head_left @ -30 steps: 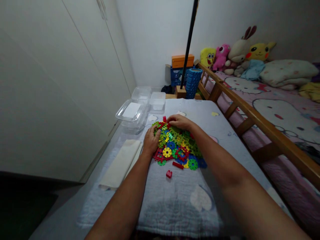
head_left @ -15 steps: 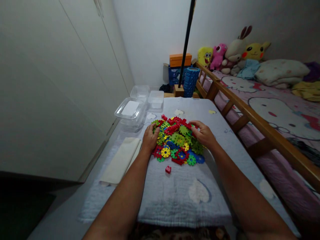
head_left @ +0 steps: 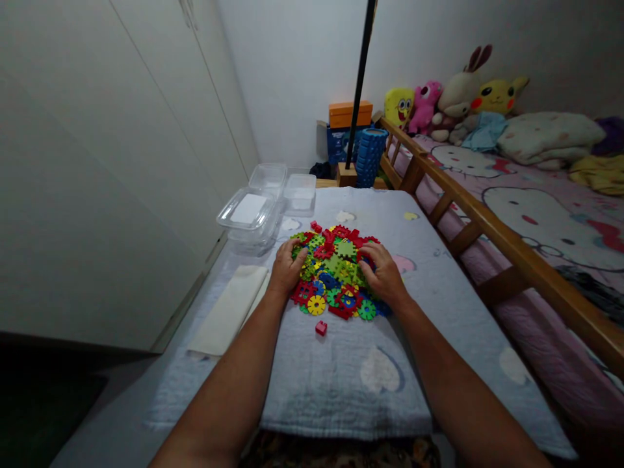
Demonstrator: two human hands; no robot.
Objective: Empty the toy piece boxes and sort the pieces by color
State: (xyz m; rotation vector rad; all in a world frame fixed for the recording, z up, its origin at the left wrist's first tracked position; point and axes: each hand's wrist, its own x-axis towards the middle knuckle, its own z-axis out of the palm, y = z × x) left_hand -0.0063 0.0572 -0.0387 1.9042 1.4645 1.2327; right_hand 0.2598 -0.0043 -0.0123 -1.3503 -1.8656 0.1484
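A heap of red, green, yellow and blue plastic gear-shaped pieces (head_left: 336,273) lies on a pale blue blanket (head_left: 351,370). My left hand (head_left: 286,270) rests on the heap's left edge, fingers curled over the pieces. On the right side of the heap lies my right hand (head_left: 383,273), fingers bent down onto the pieces. Whether either hand grips a piece is hidden. One small red block (head_left: 320,327) sits apart, just in front of the heap.
Clear plastic containers (head_left: 248,218) stand at the back left of the blanket, a folded cream cloth (head_left: 229,311) lies at the left edge. A wooden bed rail (head_left: 487,224) runs along the right, with soft toys (head_left: 439,97) behind. A black pole (head_left: 358,84) rises at the back.
My right hand has come from the far side of the heap round to its right side and pressed inward. The heap is more bunched together. My left hand has stayed on the left edge.
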